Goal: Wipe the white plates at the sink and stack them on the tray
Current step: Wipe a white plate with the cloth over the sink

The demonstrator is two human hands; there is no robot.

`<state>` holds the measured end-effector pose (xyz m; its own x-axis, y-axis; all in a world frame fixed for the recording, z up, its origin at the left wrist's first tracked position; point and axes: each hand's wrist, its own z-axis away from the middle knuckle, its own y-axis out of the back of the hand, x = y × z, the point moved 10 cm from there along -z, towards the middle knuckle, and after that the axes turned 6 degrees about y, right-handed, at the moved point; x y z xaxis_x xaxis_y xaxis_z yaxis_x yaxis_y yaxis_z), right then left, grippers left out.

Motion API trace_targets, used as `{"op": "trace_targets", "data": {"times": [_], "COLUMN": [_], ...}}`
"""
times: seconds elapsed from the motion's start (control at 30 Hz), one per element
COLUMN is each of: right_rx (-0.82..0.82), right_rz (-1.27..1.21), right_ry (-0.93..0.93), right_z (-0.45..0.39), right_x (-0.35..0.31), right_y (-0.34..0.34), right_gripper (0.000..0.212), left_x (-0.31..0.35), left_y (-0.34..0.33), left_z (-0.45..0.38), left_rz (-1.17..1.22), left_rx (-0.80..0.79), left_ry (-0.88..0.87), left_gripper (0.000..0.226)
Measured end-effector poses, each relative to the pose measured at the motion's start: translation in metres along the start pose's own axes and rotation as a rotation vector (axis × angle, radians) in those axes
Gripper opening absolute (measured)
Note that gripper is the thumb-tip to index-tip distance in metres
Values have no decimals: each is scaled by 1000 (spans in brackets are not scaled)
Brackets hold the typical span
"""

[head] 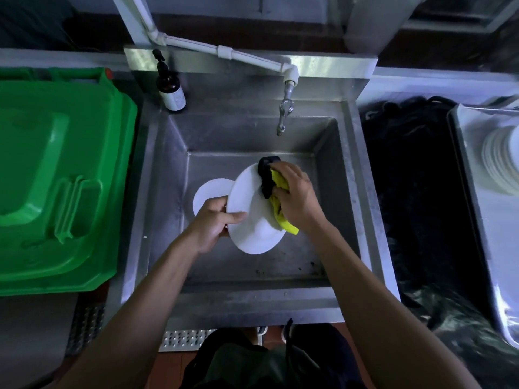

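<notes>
Over the steel sink (pixel 168 175) my left hand (pixel 213 223) grips the left rim of a white plate (pixel 250 209), thumb on its face, holding it tilted. My right hand (pixel 297 197) grips a yellow and black cloth (pixel 276 192) and presses it against the plate's right side. A second white plate (pixel 209 192) lies on the sink floor, partly hidden behind the held plate. A stack of white plates (pixel 500 164) stands on a metal tray (pixel 474 209) at the far right.
A tap (pixel 285 108) hangs over the back of the basin. A dark soap pump bottle (pixel 170 85) stands at the sink's back left corner. A green bin lid (pixel 53 175) fills the left side. A black bin bag (pixel 415 175) lies between sink and tray.
</notes>
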<state>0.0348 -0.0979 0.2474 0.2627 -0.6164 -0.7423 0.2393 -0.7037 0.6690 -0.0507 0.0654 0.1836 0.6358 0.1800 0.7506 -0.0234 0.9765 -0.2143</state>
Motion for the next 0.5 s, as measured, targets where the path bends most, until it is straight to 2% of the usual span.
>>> {"op": "trace_targets", "data": {"times": [0.17,0.37,0.5], "right_rx": [38,120,191], "right_rz": [9,103,116], "right_ry": [58,59,64], "right_z": [10,25,41], "right_x": [-8,12,39], "right_y": [23,84,137], "right_gripper": [55,55,57], "left_x": [22,58,85], "left_y": [-32,-86,-138], "left_z": [-8,-24,-28], "left_rz": [-203,-601,-813], "left_rx": [73,189,208], "left_ry": [-112,-253,-383], "left_gripper": [20,8,14]}}
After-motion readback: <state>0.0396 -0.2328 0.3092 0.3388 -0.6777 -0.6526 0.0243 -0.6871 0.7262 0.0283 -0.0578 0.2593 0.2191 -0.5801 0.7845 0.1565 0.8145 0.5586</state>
